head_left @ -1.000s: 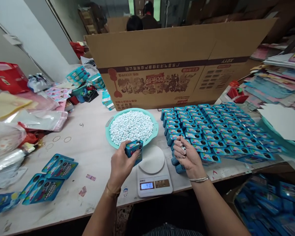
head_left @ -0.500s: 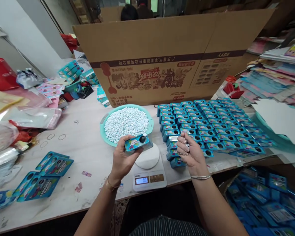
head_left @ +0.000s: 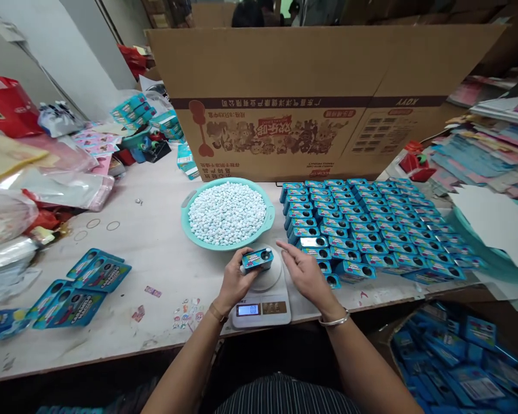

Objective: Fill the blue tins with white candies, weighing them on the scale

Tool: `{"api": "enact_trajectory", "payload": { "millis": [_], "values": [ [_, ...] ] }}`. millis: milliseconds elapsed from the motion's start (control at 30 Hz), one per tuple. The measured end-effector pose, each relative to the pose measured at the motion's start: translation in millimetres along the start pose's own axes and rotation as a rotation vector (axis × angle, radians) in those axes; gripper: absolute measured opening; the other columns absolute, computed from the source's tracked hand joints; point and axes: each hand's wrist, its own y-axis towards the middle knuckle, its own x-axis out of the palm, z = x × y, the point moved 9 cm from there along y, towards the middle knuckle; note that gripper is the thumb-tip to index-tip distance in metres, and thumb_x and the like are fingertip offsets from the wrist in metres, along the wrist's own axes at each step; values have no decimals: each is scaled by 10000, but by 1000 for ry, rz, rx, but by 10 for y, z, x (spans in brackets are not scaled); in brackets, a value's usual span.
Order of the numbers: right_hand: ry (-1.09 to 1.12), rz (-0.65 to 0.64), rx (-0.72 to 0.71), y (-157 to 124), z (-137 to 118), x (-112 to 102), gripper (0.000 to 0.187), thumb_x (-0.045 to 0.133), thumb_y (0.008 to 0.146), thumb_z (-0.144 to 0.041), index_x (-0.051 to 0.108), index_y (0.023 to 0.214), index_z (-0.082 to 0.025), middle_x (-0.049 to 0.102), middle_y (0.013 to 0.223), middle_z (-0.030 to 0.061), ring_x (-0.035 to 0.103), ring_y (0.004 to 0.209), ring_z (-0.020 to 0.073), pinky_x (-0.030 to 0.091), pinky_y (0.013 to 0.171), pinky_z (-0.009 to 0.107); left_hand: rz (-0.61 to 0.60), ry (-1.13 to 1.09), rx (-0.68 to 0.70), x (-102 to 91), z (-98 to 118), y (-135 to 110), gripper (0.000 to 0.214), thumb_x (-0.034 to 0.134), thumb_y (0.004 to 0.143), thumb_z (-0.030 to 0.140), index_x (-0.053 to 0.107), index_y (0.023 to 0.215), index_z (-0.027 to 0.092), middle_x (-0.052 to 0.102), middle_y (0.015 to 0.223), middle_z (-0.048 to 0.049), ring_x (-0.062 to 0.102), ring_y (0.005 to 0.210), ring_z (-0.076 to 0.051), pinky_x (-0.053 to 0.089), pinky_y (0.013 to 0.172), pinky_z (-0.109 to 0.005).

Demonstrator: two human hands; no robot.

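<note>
My left hand grips a small blue candy box with a dark round hole in its top face. A white piece sits at the hole's right edge. Beneath the box is the round white plate of a kitchen scale, whose display reads 0.0. Whether the box touches the plate I cannot tell. To the right, my right hand has its fingers stretched toward the box, with nothing visible in them. Just beyond both hands stands a teal basin full of white candies.
Rows of upright blue boxes fill the table's right side. Several more boxes stand at left. A large carton rises behind the basin. Below the table edge at right, a container holds piled blue boxes. Plastic bags lie far left.
My left hand has brought the box slightly right and down, over the scale plate. My right hand has moved left from the box rows, and its curled fingers have straightened. The view has shifted slightly.
</note>
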Motion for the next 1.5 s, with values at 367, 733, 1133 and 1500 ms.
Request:
{"api": "enact_trajectory", "payload": {
  "millis": [367,733,1133,1500],
  "values": [
    [-575,-155,-222,-114,-154,295,445,364,957,-241,614,1322,-194,728,1073,139,708,906,278,566,753,388,37,27,87,88,40,-16,382,720,770,269,583,1119,195,698,1042,-66,679,951,-207,544,883,-351],
    [600,165,211,-29,-47,-389,264,696,813,-462,634,872,-212,399,565,-71,237,388,37,173,353,185,816,-38,-163,-1613,-350,-994,369,698,793,397,610,1073,173,661,945,-57,661,885,-169,545,805,-314],
    [710,143,279,33,51,-171,386,737,754,-548,546,739,-213,383,546,-81,227,373,26,159,346,163,844,-176,-424,-1600,-687,-1375,426,742,695,443,643,1002,165,672,896,-48,678,816,-174,556,713,-287],
    [470,-45,274,120,26,60,388,617,814,-601,577,822,-214,375,557,-75,240,400,66,170,374,212,748,-288,-514,-1309,-801,-1326,509,788,644,486,651,1010,160,672,883,-39,671,799,-155,544,709,-258]
  ]
}}
